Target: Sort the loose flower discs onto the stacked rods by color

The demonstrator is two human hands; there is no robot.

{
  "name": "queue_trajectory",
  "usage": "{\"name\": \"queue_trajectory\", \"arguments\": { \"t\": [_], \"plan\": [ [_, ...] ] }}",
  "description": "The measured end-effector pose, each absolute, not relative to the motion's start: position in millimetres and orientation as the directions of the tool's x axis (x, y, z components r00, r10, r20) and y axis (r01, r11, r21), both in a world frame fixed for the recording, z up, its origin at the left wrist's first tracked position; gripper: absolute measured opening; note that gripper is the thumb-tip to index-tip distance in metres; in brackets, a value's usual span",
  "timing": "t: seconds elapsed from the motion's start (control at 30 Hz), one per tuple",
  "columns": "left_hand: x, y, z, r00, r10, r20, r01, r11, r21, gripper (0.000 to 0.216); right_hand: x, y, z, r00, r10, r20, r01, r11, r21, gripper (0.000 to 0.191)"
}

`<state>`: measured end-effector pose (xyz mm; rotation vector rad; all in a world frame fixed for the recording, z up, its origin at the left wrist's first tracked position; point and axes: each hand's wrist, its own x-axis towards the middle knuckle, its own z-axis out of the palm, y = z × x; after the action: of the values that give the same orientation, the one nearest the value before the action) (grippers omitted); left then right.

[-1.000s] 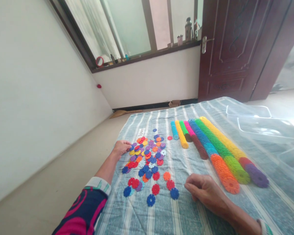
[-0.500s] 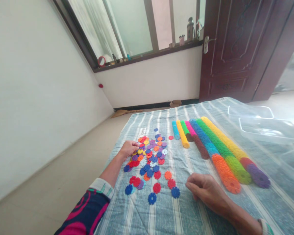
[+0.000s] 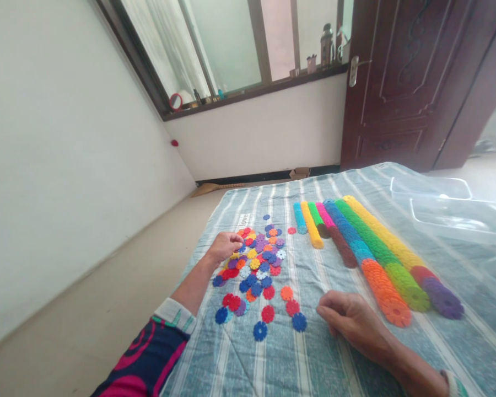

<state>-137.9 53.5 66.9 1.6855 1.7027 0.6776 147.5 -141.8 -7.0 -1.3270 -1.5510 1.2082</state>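
Over the far left edge of a loose pile of colourful notched plastic discs (image 3: 254, 263) is my left hand (image 3: 224, 247). Its thumb and fingers are pinched together, and anything between them is too small to make out. My right hand (image 3: 349, 317) is held low over the striped cloth, its fingers curled in and their inner side hidden. To its left lie a dark blue disc (image 3: 299, 322) and a red disc (image 3: 292, 307). Beyond it, more discs are stacked on their sides in long rows, among them an orange row (image 3: 386, 295) and a purple stretch (image 3: 444, 299).
Blue-grey striped cloth (image 3: 268, 369) covers the surface. Clear plastic containers (image 3: 458, 218) stand at its right side. A dark red door (image 3: 397, 110) and a window sill holding a thermos (image 3: 327, 47) and small items are behind. Tiled floor (image 3: 119, 292) lies to the left.
My left hand has shifted slightly away from me and right along the pile's edge. My right hand stays nearly still. The whole view has moved a little.
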Motion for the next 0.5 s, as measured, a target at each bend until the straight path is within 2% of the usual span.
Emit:
{"name": "queue_trajectory", "arguments": {
  "t": [0.33, 0.43, 0.5],
  "plan": [
    [-153.6, 46.4, 56.8, 0.069, 0.986, -0.153, 0.676, 0.067, 0.734, 0.011, 147.4, -143.1, -4.5, -0.171, 0.985, -0.013, 0.327, 0.044, -0.944, 0.027],
    [-150.0, 50.1, 52.7, 0.085, 0.996, -0.042, 0.729, -0.033, 0.684, 0.015, 147.7, -143.2, -4.2, -0.176, 0.984, -0.016, 0.324, 0.042, -0.945, 0.027],
    [-146.9, 53.1, 52.6, 0.095, 0.993, 0.075, 0.813, -0.121, 0.569, 0.019, 148.0, -143.2, -4.5, -0.18, 0.983, -0.02, 0.315, 0.038, -0.948, 0.027]
  ]
}}
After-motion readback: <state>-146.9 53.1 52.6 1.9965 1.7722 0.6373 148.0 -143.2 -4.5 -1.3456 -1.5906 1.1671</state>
